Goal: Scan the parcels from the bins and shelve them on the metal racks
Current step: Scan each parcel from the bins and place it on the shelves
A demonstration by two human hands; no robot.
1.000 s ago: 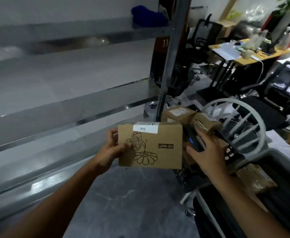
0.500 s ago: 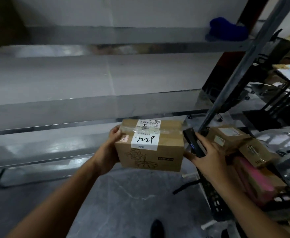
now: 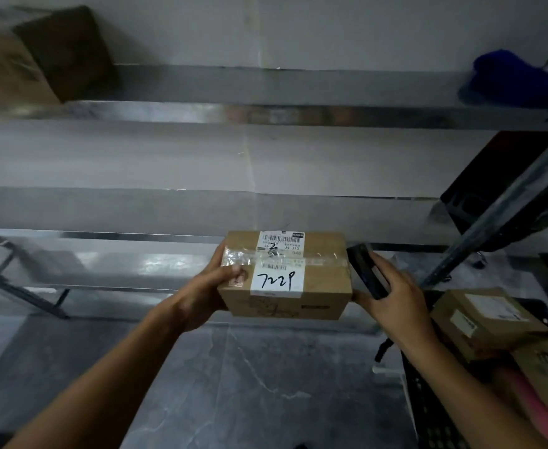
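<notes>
We are gripping one parcel [image 3: 285, 277] in our left hand [image 3: 208, 296] and one scanner [image 3: 366, 270] in our right hand [image 3: 396, 303], two brown boxes [image 3: 480, 319] lying nearby.

On the top of the cardboard box [image 3: 285, 277], a white sticker [image 3: 277, 281] is marked by hand in black with "7229". Behind it, a printed shipping label [image 3: 280, 244] bears barcodes and the code "J4-J10"; the letters "LC" are partly made out, the remaining print being too small. A dark tag [image 3: 315, 307] printed on the box front is not legible. Labels on the boxes at the right [image 3: 480, 319] cannot be read.
</notes>
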